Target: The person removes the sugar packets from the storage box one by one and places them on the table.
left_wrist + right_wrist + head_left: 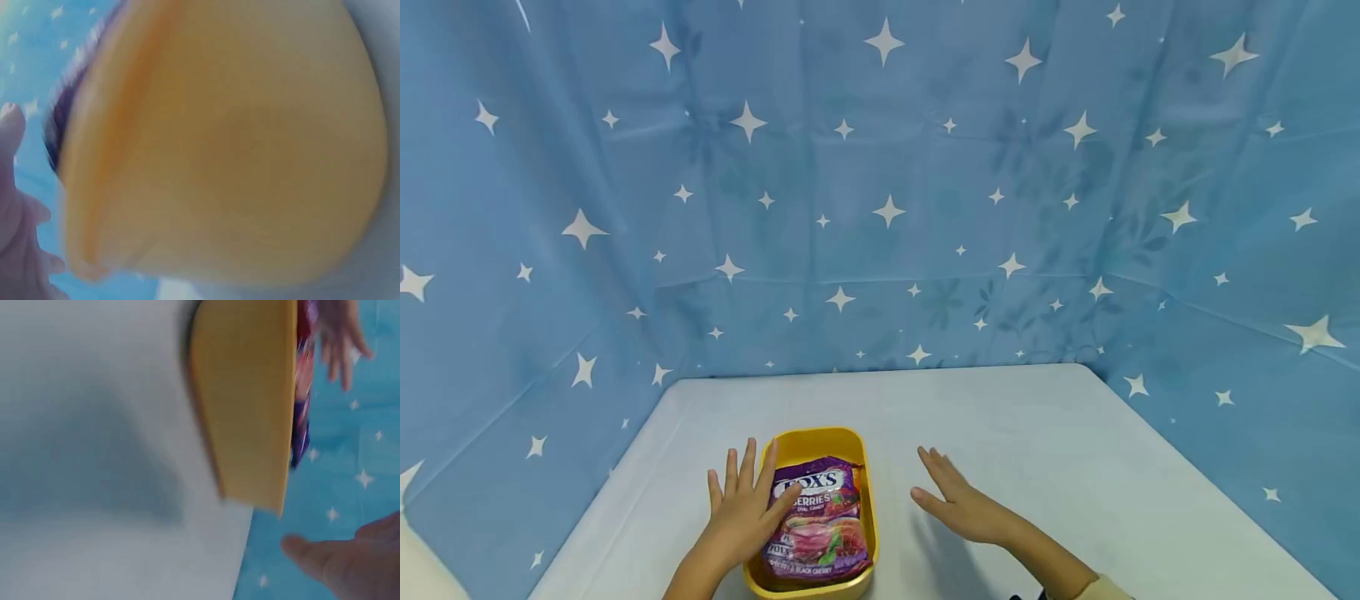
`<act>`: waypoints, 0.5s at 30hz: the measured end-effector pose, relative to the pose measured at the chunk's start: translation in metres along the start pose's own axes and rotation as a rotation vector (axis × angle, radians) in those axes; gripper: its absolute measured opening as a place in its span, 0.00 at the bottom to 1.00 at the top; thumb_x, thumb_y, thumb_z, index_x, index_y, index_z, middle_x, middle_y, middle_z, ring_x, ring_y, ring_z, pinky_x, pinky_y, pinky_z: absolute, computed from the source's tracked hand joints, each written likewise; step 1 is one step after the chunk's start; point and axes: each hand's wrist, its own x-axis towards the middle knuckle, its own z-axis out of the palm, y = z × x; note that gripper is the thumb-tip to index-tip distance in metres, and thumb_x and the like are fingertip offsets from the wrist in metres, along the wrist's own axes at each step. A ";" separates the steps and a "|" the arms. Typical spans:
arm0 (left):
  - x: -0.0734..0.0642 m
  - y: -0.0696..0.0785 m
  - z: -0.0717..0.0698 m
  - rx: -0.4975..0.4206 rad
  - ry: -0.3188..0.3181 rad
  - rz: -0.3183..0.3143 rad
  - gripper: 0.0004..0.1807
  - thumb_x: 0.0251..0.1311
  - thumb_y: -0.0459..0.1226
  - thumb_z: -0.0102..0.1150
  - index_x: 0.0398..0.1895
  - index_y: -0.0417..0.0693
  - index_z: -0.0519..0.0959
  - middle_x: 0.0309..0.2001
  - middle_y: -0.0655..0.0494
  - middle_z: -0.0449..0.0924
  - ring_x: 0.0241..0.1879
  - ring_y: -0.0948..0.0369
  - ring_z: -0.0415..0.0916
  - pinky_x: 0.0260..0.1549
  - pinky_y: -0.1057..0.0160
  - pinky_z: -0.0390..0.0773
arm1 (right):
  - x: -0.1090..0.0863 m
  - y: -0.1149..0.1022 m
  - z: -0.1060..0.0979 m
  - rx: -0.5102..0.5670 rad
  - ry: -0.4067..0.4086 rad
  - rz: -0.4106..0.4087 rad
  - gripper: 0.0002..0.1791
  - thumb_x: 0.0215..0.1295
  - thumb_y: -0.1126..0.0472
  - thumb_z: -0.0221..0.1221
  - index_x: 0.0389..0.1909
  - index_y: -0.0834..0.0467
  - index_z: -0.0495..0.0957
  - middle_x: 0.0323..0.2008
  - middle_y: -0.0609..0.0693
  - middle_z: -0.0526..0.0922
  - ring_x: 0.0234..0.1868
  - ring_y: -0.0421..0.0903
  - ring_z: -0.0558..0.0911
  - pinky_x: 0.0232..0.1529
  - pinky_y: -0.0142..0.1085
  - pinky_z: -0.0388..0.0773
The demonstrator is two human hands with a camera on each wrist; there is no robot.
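Note:
A yellow tub (871, 533) with rounded corners stands on the white table, left of the middle. Inside it lies a purple bag of Fox's berries candy (816, 529), its printed face up. My left hand (741, 512) is spread over the tub's left side, fingers straight and apart, holding nothing. In the left wrist view the tub's wall (237, 162) fills most of the picture, blurred, with that hand at the left edge. To the right of the tub my right hand (966, 504) hovers above the table with straight fingers, apart from the tub and holding nothing.
The white table (1075, 467) has rounded far corners. Blue curtains (887, 167) with white stars hang behind it and along both sides. A shadow of the right arm falls on the tabletop.

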 end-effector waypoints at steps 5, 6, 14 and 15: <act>0.007 -0.024 0.007 -0.211 -0.018 -0.054 0.42 0.65 0.57 0.34 0.71 0.39 0.38 0.69 0.31 0.26 0.65 0.31 0.20 0.53 0.32 0.13 | 0.012 -0.034 0.021 0.523 -0.200 0.083 0.47 0.64 0.37 0.45 0.71 0.58 0.35 0.70 0.65 0.43 0.69 0.66 0.48 0.61 0.61 0.56; 0.009 -0.028 0.010 -0.248 -0.021 -0.063 0.42 0.65 0.57 0.32 0.71 0.39 0.37 0.69 0.30 0.27 0.65 0.30 0.21 0.53 0.31 0.15 | 0.014 -0.039 0.025 0.609 -0.235 0.097 0.48 0.64 0.37 0.46 0.71 0.59 0.34 0.70 0.66 0.43 0.68 0.66 0.49 0.61 0.60 0.58; 0.017 -0.039 0.030 -0.493 0.066 0.002 0.36 0.69 0.50 0.30 0.71 0.39 0.38 0.70 0.33 0.34 0.67 0.33 0.29 0.57 0.29 0.26 | 0.023 -0.057 0.042 0.899 -0.303 0.132 0.46 0.67 0.45 0.47 0.71 0.59 0.30 0.69 0.68 0.38 0.68 0.69 0.44 0.62 0.61 0.53; 0.017 -0.040 0.031 -0.518 0.079 0.011 0.35 0.69 0.49 0.30 0.71 0.40 0.39 0.70 0.33 0.35 0.67 0.34 0.31 0.58 0.29 0.29 | 0.024 -0.058 0.044 0.918 -0.313 0.135 0.45 0.67 0.46 0.47 0.71 0.59 0.29 0.69 0.68 0.38 0.68 0.69 0.44 0.63 0.61 0.53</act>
